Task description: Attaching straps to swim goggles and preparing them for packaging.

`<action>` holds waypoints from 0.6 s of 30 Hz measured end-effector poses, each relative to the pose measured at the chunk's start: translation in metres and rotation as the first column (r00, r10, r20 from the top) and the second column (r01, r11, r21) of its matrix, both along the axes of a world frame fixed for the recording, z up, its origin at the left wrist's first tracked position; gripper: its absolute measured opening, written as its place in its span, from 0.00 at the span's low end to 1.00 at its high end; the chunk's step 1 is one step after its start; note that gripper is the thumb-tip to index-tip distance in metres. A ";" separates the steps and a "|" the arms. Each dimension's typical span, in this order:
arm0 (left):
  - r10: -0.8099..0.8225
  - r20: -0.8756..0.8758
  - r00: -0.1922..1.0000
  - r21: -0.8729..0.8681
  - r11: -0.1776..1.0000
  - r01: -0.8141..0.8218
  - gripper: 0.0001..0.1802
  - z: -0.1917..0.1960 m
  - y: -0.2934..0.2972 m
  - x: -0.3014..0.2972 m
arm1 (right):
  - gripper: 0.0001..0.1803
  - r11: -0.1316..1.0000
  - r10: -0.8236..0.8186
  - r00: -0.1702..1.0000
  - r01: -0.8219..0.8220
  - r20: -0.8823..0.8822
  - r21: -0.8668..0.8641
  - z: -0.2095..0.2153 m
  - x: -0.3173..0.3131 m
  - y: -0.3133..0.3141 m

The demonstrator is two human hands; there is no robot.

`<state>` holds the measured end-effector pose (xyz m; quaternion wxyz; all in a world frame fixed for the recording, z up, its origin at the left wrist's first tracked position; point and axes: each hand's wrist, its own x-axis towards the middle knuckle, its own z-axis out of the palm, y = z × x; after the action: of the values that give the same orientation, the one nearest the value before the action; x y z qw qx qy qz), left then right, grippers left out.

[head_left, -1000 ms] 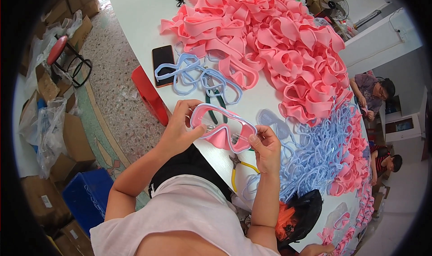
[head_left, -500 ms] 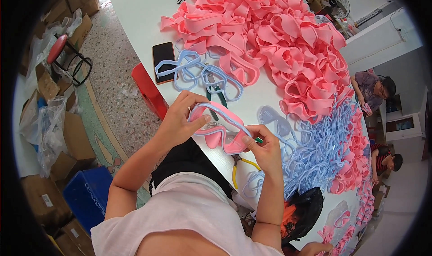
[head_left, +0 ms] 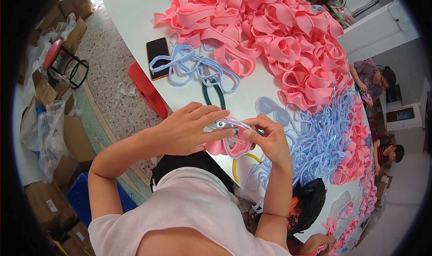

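Between my hands is a soft pink goggle-shaped frame (head_left: 238, 145) with a pale blue rim band. My left hand (head_left: 191, 126) reaches over its left side, its fingers lying across the frame and partly hiding it. My right hand (head_left: 270, 139) pinches the right end between thumb and fingers. A small green piece (head_left: 259, 132) shows at the right fingers; what it belongs to is hidden. A shiny metal piece (head_left: 220, 124) shows between the left fingers. Just beyond lie green-handled pliers (head_left: 212, 87), with pale blue bands (head_left: 182, 63) over them.
A large heap of pink straps (head_left: 283, 44) covers the far table, with a tangle of blue bands (head_left: 315, 134) to the right. A phone (head_left: 157, 53) lies near the left edge. Yellow-handled pliers (head_left: 235, 168) lie close to me. A red stool (head_left: 146, 89) stands beside the table; other people sit right.
My left hand has moved right and over the frame, its fingers now covering the left part. The frame has been drawn together and turned, and my right hand keeps its pinch.
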<state>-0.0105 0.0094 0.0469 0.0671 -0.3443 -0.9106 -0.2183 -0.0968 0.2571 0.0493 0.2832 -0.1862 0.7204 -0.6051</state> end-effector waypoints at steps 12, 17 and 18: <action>0.116 -0.046 0.992 -0.072 0.990 -0.119 0.43 -0.019 0.015 0.007 | 0.13 0.997 0.035 0.999 -0.034 -0.017 0.069 0.003 0.001 -0.005; 0.094 -0.232 0.968 -0.172 0.976 -0.136 0.31 -0.016 0.014 0.008 | 0.13 0.994 0.088 0.995 -0.085 -0.040 0.070 -0.007 -0.002 0.001; 0.096 -0.228 0.969 -0.172 0.976 -0.137 0.31 -0.015 0.014 0.009 | 0.16 0.996 0.093 0.995 -0.093 -0.024 0.009 -0.009 -0.001 0.002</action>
<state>-0.0010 0.0237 0.0316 0.1469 -0.3168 -0.9329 -0.0886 -0.0982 0.2588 0.0407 0.3032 -0.2258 0.7168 -0.5859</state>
